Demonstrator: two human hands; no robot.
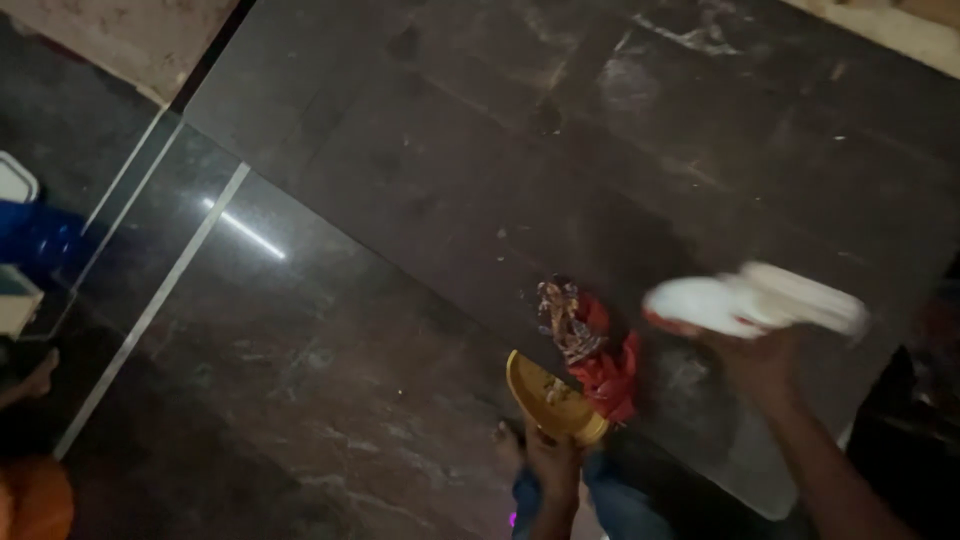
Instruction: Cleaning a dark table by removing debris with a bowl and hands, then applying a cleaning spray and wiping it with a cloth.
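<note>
The yellow plate [553, 400] sits low in the middle of the view, tipped up on edge so its hollow face looks up and to the left, its long axis running from upper left down to lower right. On the far left, by the frame edge, there's a blue object [40, 240] with a white lidded box [15, 180] above it, a bare foot [35, 380] of another person lower down, and an orange cloth [35, 500] in the corner. A pale strip [150, 310] runs diagonally across the glossy dark stone floor [300, 380]. Now the left hand [548, 462], rising straight up from the bottom edge, forearm near vertical, fingers curled tight around the plate's lower rim, so it is clamped on it. Blue trousers [620, 505] show just beside that wrist. Resting against the plate's upper right side is a small metallic figurine [565, 320], with red cloth [610, 370] bunched just to its right and below. The dark slab [600, 150] fills the background behind. Over to the right, the right hand [765, 360] is raised, arm coming in from the lower right corner on a slant, wrist bent back. It grips a white cloth [755, 300], blurred, stretched roughly level from left to right. The fingers are closed on its underside.
</note>
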